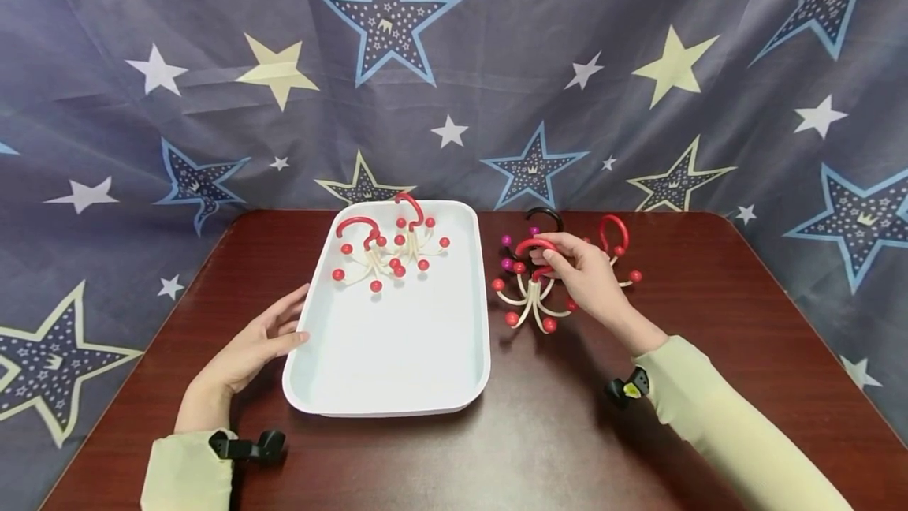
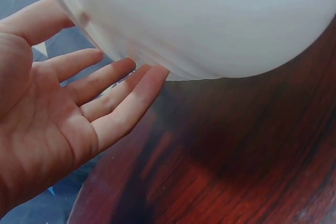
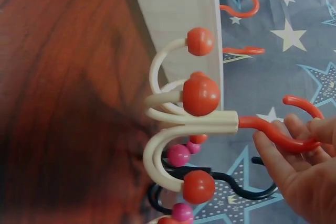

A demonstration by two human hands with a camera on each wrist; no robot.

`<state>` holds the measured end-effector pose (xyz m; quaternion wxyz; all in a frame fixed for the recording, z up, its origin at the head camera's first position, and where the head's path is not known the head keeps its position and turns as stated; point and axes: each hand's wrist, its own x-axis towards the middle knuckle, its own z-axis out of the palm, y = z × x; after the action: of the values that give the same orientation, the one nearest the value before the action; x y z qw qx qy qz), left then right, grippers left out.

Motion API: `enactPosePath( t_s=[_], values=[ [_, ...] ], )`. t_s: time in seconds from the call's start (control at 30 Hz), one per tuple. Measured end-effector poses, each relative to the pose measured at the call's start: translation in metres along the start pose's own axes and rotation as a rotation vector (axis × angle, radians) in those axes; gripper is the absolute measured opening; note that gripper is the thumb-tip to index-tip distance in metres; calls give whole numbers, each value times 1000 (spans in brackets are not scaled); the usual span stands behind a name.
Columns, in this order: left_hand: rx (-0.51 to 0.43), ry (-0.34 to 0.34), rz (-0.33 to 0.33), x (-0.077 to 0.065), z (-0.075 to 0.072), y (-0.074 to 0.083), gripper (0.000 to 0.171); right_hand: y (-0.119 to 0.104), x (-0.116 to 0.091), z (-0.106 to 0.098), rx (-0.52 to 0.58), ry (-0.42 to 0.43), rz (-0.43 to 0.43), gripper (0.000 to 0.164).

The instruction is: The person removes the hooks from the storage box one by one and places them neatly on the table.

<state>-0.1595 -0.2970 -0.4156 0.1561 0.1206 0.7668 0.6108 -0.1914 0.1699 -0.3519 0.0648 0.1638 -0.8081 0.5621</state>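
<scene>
My right hand point(image 1: 585, 270) holds a claw-shaped hanger point(image 1: 534, 298) by its red hook, with the cream prongs and red ball tips pointing down. In the right wrist view the fingers point(image 3: 270, 153) bend around the red hook. My left hand point(image 1: 258, 341) rests against the left side of a white tray point(image 1: 390, 361), its thumb at the rim. In the left wrist view its fingers point(image 2: 131, 100) are fairly straight and touch the tray's outer wall. Two similar red-hooked hangers point(image 1: 372, 259) stand in the far part of the tray.
Behind my right hand stand a black hanger point(image 1: 545, 217) with magenta balls and another red-hooked hanger point(image 1: 614, 231), both partly hidden. All rest on a dark red-brown wooden table point(image 1: 709, 298). A grey star-patterned cloth point(image 1: 496, 93) hangs along the table's far edge.
</scene>
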Motion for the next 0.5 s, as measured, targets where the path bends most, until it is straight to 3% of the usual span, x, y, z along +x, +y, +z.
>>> enactPosePath(
  t_s=[0.23,0.5],
  values=[
    [0,6,-9,-1,1,-1,71,13,-8,2,-58,34,-8,27],
    [-7,7,-12,-1,0,-1,71,13,-15,4,30,40,-9,28]
  ],
)
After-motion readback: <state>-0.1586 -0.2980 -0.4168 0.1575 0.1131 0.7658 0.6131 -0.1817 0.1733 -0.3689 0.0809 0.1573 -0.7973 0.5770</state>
